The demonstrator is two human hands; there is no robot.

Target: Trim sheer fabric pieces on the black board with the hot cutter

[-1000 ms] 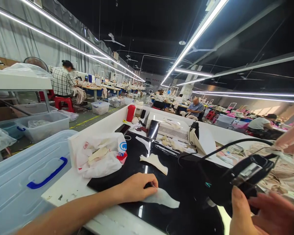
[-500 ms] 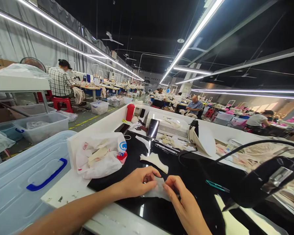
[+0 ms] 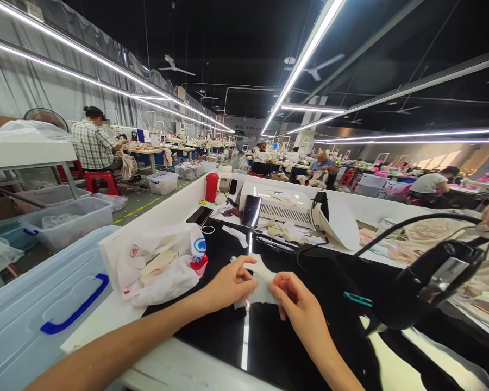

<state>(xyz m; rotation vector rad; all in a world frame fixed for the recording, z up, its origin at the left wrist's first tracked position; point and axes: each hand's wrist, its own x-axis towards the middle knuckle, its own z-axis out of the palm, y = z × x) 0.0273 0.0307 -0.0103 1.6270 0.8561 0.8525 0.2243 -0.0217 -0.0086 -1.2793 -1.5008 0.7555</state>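
Observation:
A thin, translucent white sheet [image 3: 262, 293] is stretched between my two hands, low over the black glossy tabletop [image 3: 212, 336]. My left hand [image 3: 231, 282] has its fingers curled and its thumb pressed in at the sheet's left side. At the sheet's right edge, my right hand [image 3: 297, 298] pinches with thumb and fingers. Just behind it lies a cream fabric piece [image 3: 263, 267], partly covered by the sheet and my left fingers. Which edges of the two overlap is hard to make out.
A white plastic bag [image 3: 163, 271] of scraps stands left, beside a lidded blue bin [image 3: 20, 320]. Teal thread snips [image 3: 357, 298] and a black lamp-like device [image 3: 436, 285] are at right. Phones [image 3: 251, 210], pens and scraps lie behind. Co-workers sit farther off.
Both hands have carried the thin sheet slightly away from me, so it now reaches the cream fabric piece. The camera view has shifted a little.

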